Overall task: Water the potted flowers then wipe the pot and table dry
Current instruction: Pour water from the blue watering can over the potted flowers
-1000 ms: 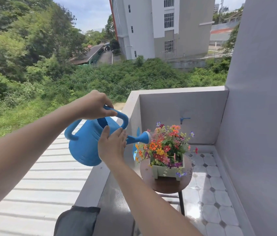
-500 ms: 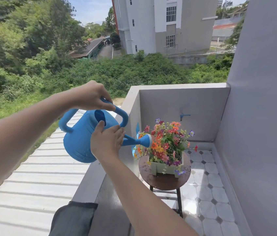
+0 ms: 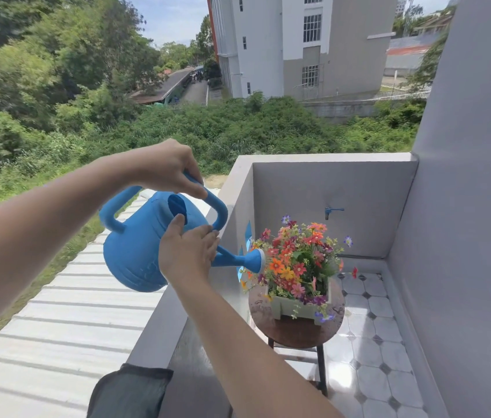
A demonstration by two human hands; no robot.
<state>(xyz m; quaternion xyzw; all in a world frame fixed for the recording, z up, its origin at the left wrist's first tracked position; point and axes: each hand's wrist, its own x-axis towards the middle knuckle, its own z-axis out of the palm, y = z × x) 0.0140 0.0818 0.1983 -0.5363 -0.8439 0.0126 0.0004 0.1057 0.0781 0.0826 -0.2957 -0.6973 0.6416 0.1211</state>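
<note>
Head view: L hand (image 3: 164, 168) is wrapped round the top handle of the blue watering can (image 3: 138, 251), fingers curled shut on it. R hand (image 3: 188, 254) presses flat-ish against the can's side nr the base of the spout, fingers spread over the body, thumb up by the fill hole; it steadies the can w/o a full wrap. Can hangs in the air between both hands, tilted fwd, over the ledge of the low balcony wall (image 3: 238, 176). Its rose end (image 3: 258, 260) points right and sits just beside the flowers (image 3: 297, 260), touching or nearly touching the left blooms (cannot tell which). Flowers stand in a pale green pot (image 3: 286, 309) on a round dark wood table (image 3: 295, 333), right of and below the hands. Table top shows wet drops. Tiled floor (image 3: 368, 327) under it, blue tap (image 3: 331, 211) on the back wall. Dark cloth (image 3: 129, 393) lies at bottom edge.
</note>
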